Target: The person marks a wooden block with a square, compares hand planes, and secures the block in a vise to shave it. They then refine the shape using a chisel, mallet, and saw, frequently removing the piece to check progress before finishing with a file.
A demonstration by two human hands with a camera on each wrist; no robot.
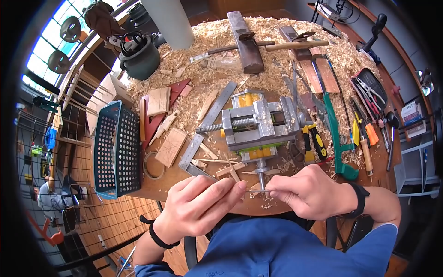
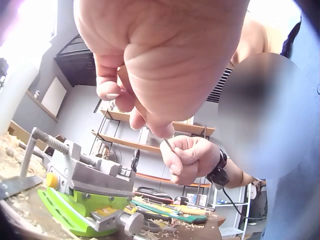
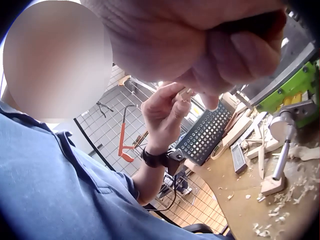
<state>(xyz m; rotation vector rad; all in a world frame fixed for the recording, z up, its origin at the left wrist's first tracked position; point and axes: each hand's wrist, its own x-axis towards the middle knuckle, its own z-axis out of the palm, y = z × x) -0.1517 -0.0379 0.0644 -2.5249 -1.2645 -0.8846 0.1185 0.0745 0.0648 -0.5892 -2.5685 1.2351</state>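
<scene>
Rod (image 1: 256,190) points crosswise, right hand (image 1: 310,193) toward wood (image 3: 186,94) in left hand (image 1: 198,205).

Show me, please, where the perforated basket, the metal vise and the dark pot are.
Perforated basket (image 1: 128,152): head view, on its long side wall.
Metal vise (image 1: 263,121): head view, on its central block.
Dark pot (image 1: 141,63): head view, on its rounded side.

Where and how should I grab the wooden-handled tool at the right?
Grip the wooden handle near its rounded end, coming from the person's side. That end points toward the person; the farther end sits close beside the orange handle, so fingers would likely fit worse there.
</scene>
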